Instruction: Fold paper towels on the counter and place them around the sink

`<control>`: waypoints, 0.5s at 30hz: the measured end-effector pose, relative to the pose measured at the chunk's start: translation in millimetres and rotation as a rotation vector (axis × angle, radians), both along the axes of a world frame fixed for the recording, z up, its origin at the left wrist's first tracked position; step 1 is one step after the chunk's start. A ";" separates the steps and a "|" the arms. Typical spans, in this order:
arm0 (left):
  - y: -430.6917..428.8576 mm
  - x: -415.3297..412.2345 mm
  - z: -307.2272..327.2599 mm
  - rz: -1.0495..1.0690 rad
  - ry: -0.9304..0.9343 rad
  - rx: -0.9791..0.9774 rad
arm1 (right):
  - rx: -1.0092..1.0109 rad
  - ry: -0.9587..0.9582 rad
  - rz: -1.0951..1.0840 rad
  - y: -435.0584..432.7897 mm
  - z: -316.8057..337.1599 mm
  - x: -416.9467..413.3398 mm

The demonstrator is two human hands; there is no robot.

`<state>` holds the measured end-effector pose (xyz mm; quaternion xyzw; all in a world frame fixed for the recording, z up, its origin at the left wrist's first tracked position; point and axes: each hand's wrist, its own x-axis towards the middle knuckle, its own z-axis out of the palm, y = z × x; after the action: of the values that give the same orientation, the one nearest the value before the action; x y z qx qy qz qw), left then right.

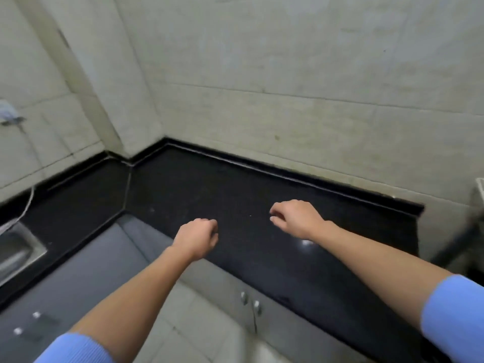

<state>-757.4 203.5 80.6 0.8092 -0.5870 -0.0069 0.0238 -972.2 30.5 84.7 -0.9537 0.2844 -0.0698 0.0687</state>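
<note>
Left hand (196, 235) and right hand (296, 218) hover loose and empty over the counter (235, 184), guessing between towels; sink (23, 247) at 9 o'clock.

We see the counter (235, 189), a black, glossy, faintly speckled stone slab that bends in an L, with a raised black lip along its back edge and a diagonal seam at the inner corner. A bright glint of light shows on its right run. We find the sink (35, 243), a brushed-metal basin, sunk into the counter's left run. The frame edge cuts it off, so only one corner is visible.
</note>
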 end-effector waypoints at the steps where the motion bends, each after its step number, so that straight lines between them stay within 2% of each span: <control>1: 18.5 18.4 -1.9 0.051 0.003 -0.004 | -0.006 0.003 0.048 8.5 0.4 26.4; 8: 126.4 123.4 -22.4 0.364 0.059 0.033 | -0.022 0.044 0.369 56.1 -7.3 199.7; 15: 190.6 238.6 -27.7 0.653 0.061 0.038 | -0.012 0.071 0.631 91.6 -22.1 379.6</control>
<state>-518.9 394.1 52.9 0.9544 -0.2953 -0.0342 0.0272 -592.6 122.1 62.7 -0.9971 -0.0237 -0.0135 0.0714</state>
